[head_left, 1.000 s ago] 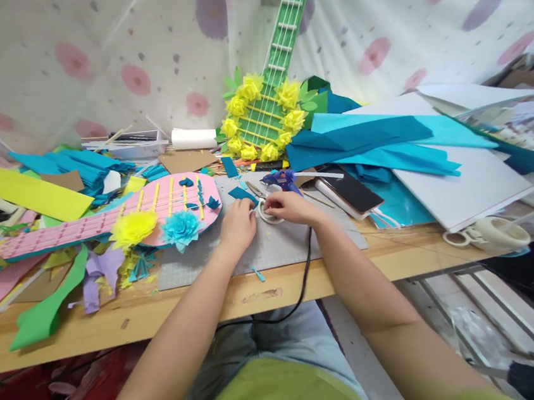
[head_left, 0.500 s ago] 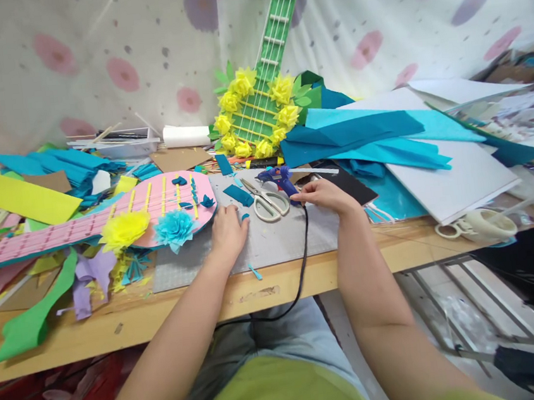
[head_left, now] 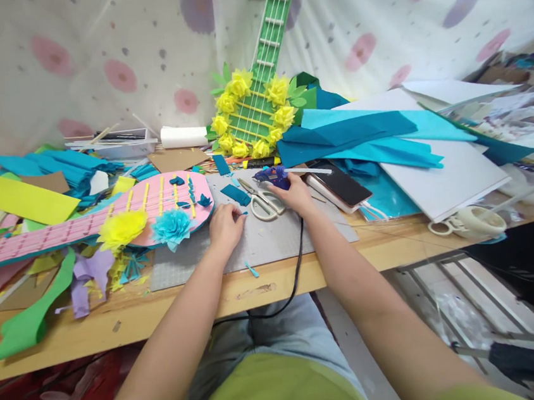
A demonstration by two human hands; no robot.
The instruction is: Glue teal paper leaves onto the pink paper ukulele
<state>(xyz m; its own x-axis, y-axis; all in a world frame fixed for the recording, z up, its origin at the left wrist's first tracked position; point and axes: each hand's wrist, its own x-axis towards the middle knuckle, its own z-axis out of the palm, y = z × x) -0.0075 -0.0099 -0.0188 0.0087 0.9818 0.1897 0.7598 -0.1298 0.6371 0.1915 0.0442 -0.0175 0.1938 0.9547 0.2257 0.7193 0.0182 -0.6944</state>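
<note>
Gripping the handle of the blue plastic glue gun [head_left: 271, 175] at the grey rectangular mat [head_left: 281, 240], here's the right hand [head_left: 296, 194]; the left hand [head_left: 226, 228] pinches a tiny teal paper scrap [head_left: 245, 213], white-handled metal scissors [head_left: 262, 208] lying between!

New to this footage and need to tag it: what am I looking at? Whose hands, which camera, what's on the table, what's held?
There's no machine here: you see a person's two bare hands. Every picture comes from one camera worn on the head, looking forward and down. On the wooden table lies a grey mat with scissors. Left of it is a pink guitar-shaped craft; behind, a green one with yellow flowers. A phone lies to the right. The left hand seems to pinch a small blue scrap. The right hand is at the handle of a blue glue gun; its fingers hide how firm the grip is.
</note>
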